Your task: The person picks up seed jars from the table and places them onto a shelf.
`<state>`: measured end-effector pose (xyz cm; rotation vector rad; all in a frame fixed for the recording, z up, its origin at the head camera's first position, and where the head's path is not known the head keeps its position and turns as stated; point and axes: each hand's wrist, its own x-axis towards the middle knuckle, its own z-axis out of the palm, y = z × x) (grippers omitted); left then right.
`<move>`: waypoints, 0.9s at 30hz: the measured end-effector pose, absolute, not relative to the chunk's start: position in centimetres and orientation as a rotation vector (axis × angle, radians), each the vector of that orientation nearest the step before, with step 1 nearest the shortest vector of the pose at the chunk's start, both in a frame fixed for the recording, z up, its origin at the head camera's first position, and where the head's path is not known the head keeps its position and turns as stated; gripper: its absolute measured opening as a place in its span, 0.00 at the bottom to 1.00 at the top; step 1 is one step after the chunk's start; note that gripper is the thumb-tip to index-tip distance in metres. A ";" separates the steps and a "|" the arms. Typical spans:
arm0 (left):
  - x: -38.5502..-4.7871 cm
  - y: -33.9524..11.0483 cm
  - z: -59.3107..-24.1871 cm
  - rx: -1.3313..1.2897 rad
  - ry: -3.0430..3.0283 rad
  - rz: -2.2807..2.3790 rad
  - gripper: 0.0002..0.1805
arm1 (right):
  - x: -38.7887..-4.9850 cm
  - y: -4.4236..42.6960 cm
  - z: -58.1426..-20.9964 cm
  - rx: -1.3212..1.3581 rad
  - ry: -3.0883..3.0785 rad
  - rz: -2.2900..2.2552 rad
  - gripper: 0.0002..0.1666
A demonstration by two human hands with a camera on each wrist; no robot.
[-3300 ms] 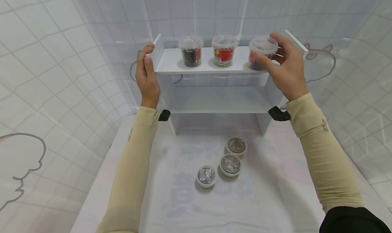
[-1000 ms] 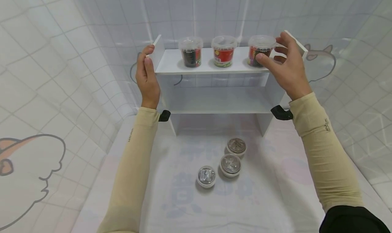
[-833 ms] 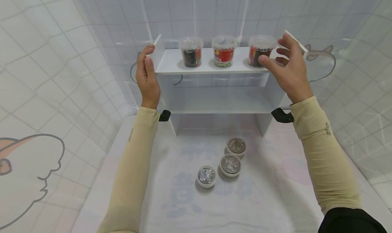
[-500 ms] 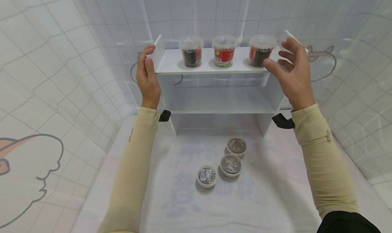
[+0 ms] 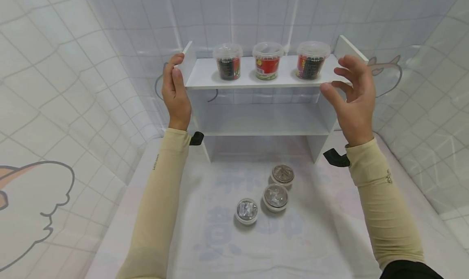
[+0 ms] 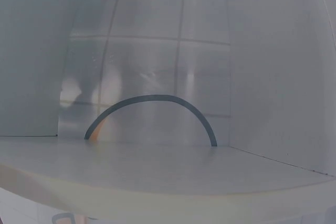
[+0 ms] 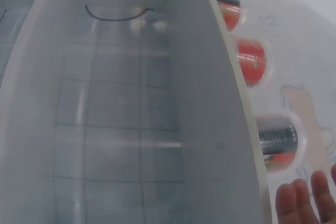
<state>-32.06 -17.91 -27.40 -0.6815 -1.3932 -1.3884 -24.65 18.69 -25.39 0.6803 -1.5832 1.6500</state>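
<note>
Three small clear plastic cups stand in a row on the top board of a white shelf unit point(image 5: 265, 130). The left cup point(image 5: 229, 63) and right cup point(image 5: 311, 63) show black and red labels; the middle cup point(image 5: 267, 63) shows a red one. All have clear lids. With fingers and thumb, my left hand point(image 5: 177, 93) grips the front edge of the shelf's left side panel point(image 5: 187, 65). Empty, my right hand point(image 5: 355, 97) hovers in front of the shelf's right end, apart from the right cup, fingers loosely bent. Its fingertips point(image 7: 300, 198) show in the right wrist view.
Three small round tubs with silvery tops, a left tub point(image 5: 247, 211), a middle tub point(image 5: 275, 197) and a back tub point(image 5: 282, 175), stand on the white patterned tablecloth point(image 5: 293, 246). A tile-patterned curtain point(image 5: 256, 10) hangs behind and at both sides.
My right hand has let go of the right cup and drawn back, down and to the right. The cup stays standing on the top board. My left hand has not moved.
</note>
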 end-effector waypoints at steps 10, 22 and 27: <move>-32.1 -18.1 -27.5 -0.694 -1.383 -1.375 0.17 | -25.5 19.7 -27.6 0.682 -1.428 1.815 0.33; -32.2 -18.0 -27.4 -0.715 -1.373 -1.384 0.17 | -25.4 19.5 -29.7 0.684 -1.433 1.850 0.33; -32.2 -17.9 -27.4 -0.708 -1.373 -1.401 0.17 | -24.7 19.0 -30.3 0.710 -1.544 1.792 0.33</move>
